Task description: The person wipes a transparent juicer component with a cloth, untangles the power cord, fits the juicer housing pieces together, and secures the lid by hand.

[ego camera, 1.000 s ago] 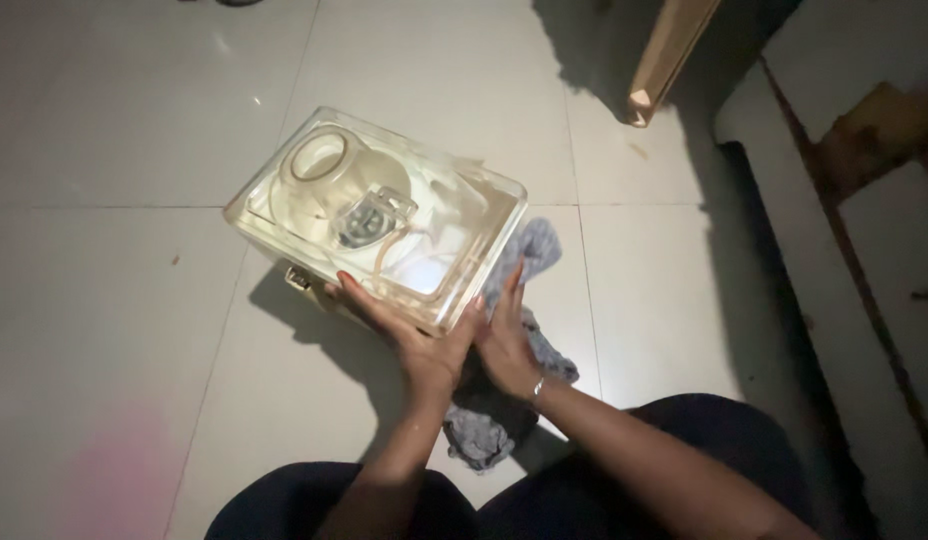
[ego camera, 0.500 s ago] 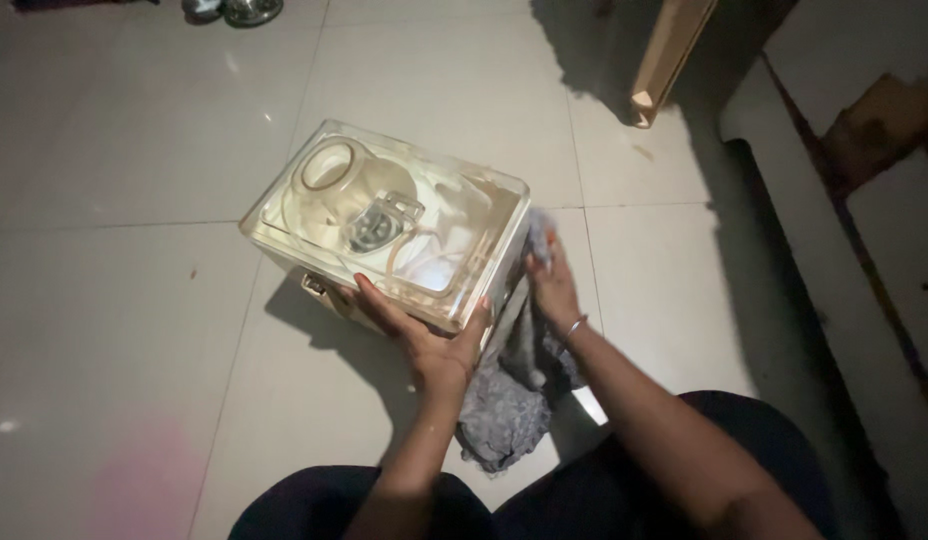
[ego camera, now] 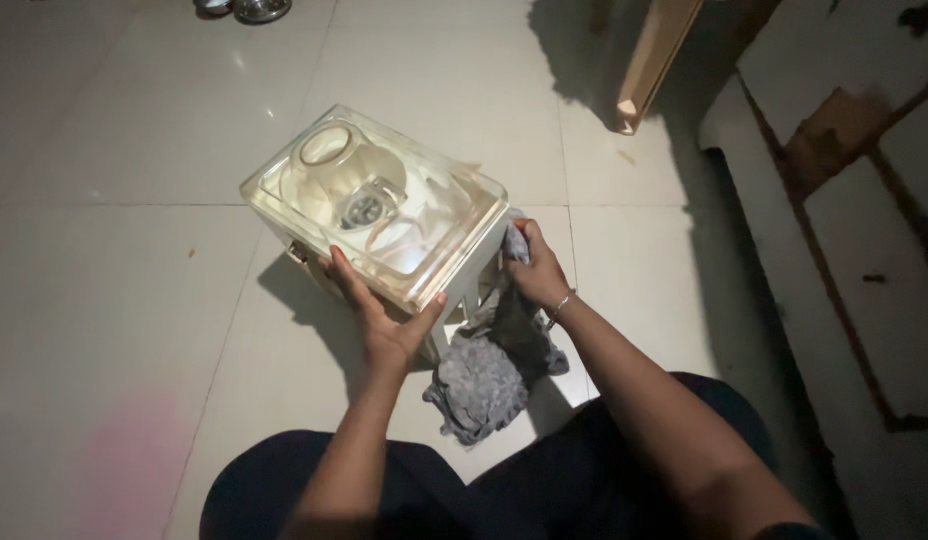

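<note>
Bare arms, wrist bangle (ego camera: 561, 306), dark trousers (ego camera: 504, 490)

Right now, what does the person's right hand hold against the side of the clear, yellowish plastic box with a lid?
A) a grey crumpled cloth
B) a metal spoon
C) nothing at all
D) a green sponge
A: the right hand grips a grey crumpled cloth at the right side of the clear plastic box, and the cloth hangs down to the tiled floor.

This looks like a room in a home. The floor is made of large glossy pale tiles (ego camera: 134, 300). A light wooden furniture leg (ego camera: 652, 62) stands on it, two round metal vessels (ego camera: 246, 8) sit at the far edge, and a worn painted wall (ego camera: 864, 200) rises at the right.
</note>
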